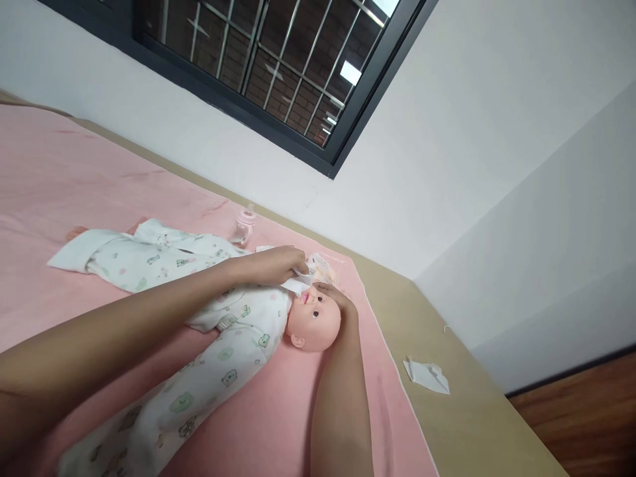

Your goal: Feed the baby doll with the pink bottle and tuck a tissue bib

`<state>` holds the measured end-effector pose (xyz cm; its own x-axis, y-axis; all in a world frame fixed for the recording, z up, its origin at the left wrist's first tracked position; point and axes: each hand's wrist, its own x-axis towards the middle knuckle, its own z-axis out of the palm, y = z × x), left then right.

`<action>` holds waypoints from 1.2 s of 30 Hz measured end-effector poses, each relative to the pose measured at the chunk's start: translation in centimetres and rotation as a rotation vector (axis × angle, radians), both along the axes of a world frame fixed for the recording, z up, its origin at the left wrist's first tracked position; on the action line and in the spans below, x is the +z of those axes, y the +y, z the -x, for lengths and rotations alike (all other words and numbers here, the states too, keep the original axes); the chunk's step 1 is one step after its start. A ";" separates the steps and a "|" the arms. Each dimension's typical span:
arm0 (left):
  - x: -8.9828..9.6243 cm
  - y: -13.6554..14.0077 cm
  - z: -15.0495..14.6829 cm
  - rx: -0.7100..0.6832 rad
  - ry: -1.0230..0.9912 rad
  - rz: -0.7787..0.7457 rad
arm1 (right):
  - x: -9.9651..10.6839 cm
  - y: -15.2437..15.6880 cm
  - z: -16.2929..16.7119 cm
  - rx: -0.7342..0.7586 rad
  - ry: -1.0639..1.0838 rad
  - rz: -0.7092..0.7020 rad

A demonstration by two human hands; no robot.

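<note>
A baby doll (318, 328) in white clothes with a green animal print lies on its back, its head toward the right. My left hand (275, 265) is closed on a white tissue (298, 283) beside the doll's mouth and chin. Around the far side of the doll's head curves my right hand (338, 296), its fingers against the cheek. Part of the doll's face and its far side are hidden by my hands. Just beyond my left hand a clear crinkled wrapping with orange marks (322, 266) is partly visible.
The doll lies on a pink blanket (258, 411) over a tan surface (447, 424). A pink-topped baby bottle (243, 225) stands behind the doll. A crumpled white tissue (427, 376) lies at the right. White walls (447, 165) and a barred window (288, 59) border the far side.
</note>
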<state>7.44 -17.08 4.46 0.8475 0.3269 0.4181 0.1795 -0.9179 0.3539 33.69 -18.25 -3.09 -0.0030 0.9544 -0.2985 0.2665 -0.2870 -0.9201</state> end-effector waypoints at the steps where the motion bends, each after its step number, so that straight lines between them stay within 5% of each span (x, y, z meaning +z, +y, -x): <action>1: 0.2 -0.1 0.2 -0.012 0.000 0.032 | 0.0 -0.1 0.0 -0.001 -0.001 0.001; 7: 1.6 -1.5 0.8 -0.106 0.056 0.200 | 0.3 -0.4 0.2 -0.012 -0.015 -0.010; 36: 0.5 -0.9 0.0 -0.033 -0.025 0.037 | 0.5 -0.8 0.6 0.067 -0.036 -0.015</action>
<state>7.48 -17.98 4.91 0.8476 0.3146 0.4272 0.1403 -0.9095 0.3914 33.10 -19.08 -2.58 -0.0570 0.9569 -0.2849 0.3178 -0.2532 -0.9137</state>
